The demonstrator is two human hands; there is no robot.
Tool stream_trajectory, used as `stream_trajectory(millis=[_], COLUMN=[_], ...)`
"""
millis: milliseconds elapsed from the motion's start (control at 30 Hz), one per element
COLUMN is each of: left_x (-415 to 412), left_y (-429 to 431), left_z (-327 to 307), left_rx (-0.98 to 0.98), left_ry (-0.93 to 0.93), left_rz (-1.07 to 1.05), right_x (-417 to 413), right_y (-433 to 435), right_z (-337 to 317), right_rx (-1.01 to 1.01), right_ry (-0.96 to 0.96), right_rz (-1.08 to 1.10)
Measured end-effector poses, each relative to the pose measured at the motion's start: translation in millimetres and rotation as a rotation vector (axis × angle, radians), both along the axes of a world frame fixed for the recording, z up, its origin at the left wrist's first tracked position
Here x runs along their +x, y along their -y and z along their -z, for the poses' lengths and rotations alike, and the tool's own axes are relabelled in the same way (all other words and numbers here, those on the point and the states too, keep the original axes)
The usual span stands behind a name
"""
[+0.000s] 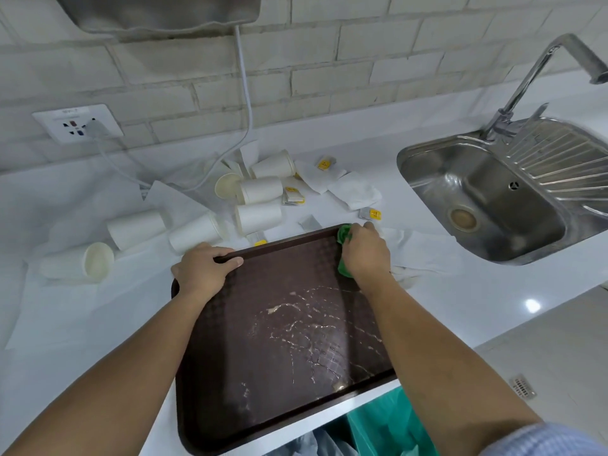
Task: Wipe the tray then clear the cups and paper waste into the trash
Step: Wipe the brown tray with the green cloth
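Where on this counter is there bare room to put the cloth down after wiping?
Bare counter lies right of the tray, on the near side of the sink. Another bare strip runs along the wall below the outlet, left of the cups. Behind the tray it is crowded: tipped cups, paper napkins and yellow-tagged packets lie close together.

Soft, even overhead light fills the scene, bright but flat, with faint shadows beside the toppled white paper cups point(260, 190) and one small round glare spot on the glossy white countertop point(533, 305) at lower right. The stainless steel sink point(477, 192) carries broad pale reflections, and the dark brown textured plastic tray point(296, 340) shows a dull sheen. Wide-angle distortion bows the white brick wall point(329, 77) and stretches the edges, where the chrome tap point(585, 60) at upper right is smeared; the crumpled green cloth point(343, 235) looks slightly soft.
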State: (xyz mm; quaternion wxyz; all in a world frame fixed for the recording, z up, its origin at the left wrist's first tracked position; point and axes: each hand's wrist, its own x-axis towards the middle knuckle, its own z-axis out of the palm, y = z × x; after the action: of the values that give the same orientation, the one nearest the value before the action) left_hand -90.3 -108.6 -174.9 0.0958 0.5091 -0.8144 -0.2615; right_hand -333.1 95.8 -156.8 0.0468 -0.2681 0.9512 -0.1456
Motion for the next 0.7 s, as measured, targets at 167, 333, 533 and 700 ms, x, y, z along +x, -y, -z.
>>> stream_trajectory(millis=[167,333,533,700], left_x=[0,1,2,1], left_y=[-2,-1,-5,-11], left_z=[-1,-1,-2,-4], left_rx=[-0.001,-0.005,0.011,0.002], left_ry=[0.005,0.035,0.026,0.025], left_rz=[-0.018,0.038,0.032,-0.023], right_x=[5,21,13,7], right_y=[-11,-30,-19,-20], right_z=[0,2,-4,-2], right_rx=[0.047,0.163,0.162,0.116], right_ry=[0.013,-0.048,-0.062,-0.094], right_rz=[0.038,0.002,-0.075,-0.105])
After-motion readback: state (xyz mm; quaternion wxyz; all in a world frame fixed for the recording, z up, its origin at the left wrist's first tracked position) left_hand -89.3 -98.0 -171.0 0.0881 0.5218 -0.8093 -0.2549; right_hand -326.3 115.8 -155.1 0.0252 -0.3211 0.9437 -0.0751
